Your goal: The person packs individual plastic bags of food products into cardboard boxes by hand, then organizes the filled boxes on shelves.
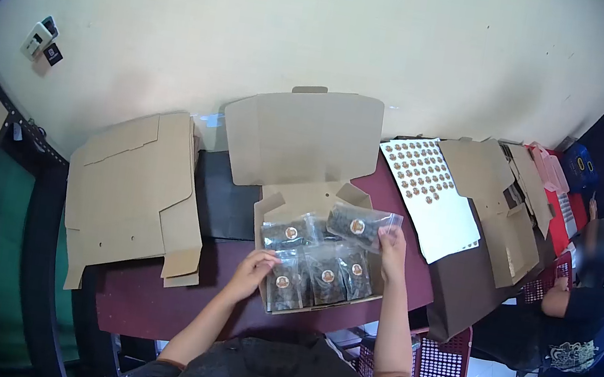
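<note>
An open cardboard box (268,207) stands in front of me with its lid raised toward the wall. Inside lie several clear zip bags (327,275) of dark contents, each with a round sticker. My right hand (392,252) grips the right end of another zip bag (358,226), tilted over the box's back right part. At the box's left side, my left hand (251,272) pinches the top edge of the lower left zip bag (288,283). What is in the bags is too dark to name.
Flattened cardboard boxes (133,184) lie stacked on the left of the dark red table (146,309). To the right are sticker sheets (431,207) and more folded cardboard (499,216). Another person (569,319) sits at far right, near a red plastic chair (442,374).
</note>
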A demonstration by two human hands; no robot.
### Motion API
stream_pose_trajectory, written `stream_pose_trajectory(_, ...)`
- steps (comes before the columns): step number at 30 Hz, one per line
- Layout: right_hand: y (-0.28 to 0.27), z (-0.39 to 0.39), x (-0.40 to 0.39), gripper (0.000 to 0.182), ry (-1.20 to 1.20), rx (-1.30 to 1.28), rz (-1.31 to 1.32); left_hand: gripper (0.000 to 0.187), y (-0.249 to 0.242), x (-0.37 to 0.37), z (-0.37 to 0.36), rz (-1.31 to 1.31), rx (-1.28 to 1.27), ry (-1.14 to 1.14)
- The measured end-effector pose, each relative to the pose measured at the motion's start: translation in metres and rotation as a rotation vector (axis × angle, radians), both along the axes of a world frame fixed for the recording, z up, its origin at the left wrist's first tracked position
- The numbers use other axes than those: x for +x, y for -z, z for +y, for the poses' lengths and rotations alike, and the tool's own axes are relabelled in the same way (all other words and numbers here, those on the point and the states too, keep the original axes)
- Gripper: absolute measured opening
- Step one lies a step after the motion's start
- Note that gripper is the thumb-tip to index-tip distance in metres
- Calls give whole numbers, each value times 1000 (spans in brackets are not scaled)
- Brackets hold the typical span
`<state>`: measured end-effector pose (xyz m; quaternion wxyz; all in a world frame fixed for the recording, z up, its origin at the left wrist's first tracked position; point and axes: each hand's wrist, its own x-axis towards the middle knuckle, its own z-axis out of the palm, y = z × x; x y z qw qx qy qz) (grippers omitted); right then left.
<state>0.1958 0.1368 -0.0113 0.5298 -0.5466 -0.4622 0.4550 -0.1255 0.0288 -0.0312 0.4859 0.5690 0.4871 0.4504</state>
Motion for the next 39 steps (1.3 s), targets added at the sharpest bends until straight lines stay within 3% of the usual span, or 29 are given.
stream_pose_trajectory(3, 25, 36, 2, 15, -106, -145, 137, 18, -5, -13, 7, -58, -88, -69)
stream_pose_trajectory(6, 56, 62, -5, 34, -239, -354, -289, 19, 3, -21, 13, -113, -172, -155)
stream_pose_trajectory(7, 59, 60, -8, 34, -246, -355, -290, 20, -4, -21, 15, -144, -205, -195)
stream_pose_trajectory(9, 67, 56, -21, 46, -101, 82, -884, 21, -12, -24, 17, -152, -250, -237)
stream_pose_trajectory(10, 56, 50, -28, 56, -135, 20, -910, 21, -11, -27, 17, -140, -266, -280)
stream_pose_trajectory(13, 66, 45, -37, 59, -158, -68, -1051, 21, 3, -42, 21, -125, -310, -338)
stream_pose_trajectory(14, 68, 43, -39, 61, -204, -201, -1055, 21, 10, -46, 23, -120, -324, -350)
stream_pose_trajectory(17, 53, 37, -53, 64, -239, -205, -1246, 21, 19, -49, 37, -125, -310, -416)
stream_pose_trajectory(19, 37, 45, -58, 65, -249, -169, -1245, 23, 36, -47, 49, -110, -303, -430)
stream_pose_trajectory(21, 23, 62, -57, 67, -266, 193, -1112, 30, 53, -32, 65, 70, -70, -531)
stream_pose_trajectory(23, 15, 91, -54, 61, -223, 337, -1004, 36, 56, -22, 79, 34, -114, -479)
stream_pose_trajectory(25, 29, 127, -42, 48, -153, 192, -823, 36, 60, -15, 97, -79, -154, -451)
stream_pose_trajectory(27, 77, 162, -19, 41, -75, 170, -826, 31, 77, -23, 108, -101, -133, -482)
stream_pose_trajectory(29, 117, 193, 4, 42, -277, -450, -314, 25, 70, -27, 116, -319, -376, -408)
stream_pose_trajectory(30, 106, 193, -5, 42, -274, -438, -313, 22, 72, -23, 121, -310, -287, -456)
stream_pose_trajectory(32, 78, 174, -34, 43, -313, -677, -203, 23, 101, -23, 133, -229, -207, -397)
stream_pose_trajectory(33, 86, 175, -35, 43, -312, -671, -196, 25, 111, -25, 136, -151, -130, -345)
stream_pose_trajectory(35, 112, 181, -31, 46, -477, -511, 54, 28, 106, -24, 138, -83, -227, -302)
stream_pose_trajectory(36, 106, 176, -35, 51, -190, -580, -123, 29, 105, -21, 135, -159, -262, -304)
stream_pose_trajectory(39, 106, 173, -29, 54, -222, -584, -185, 41, 102, -10, 131, -270, -329, -287)
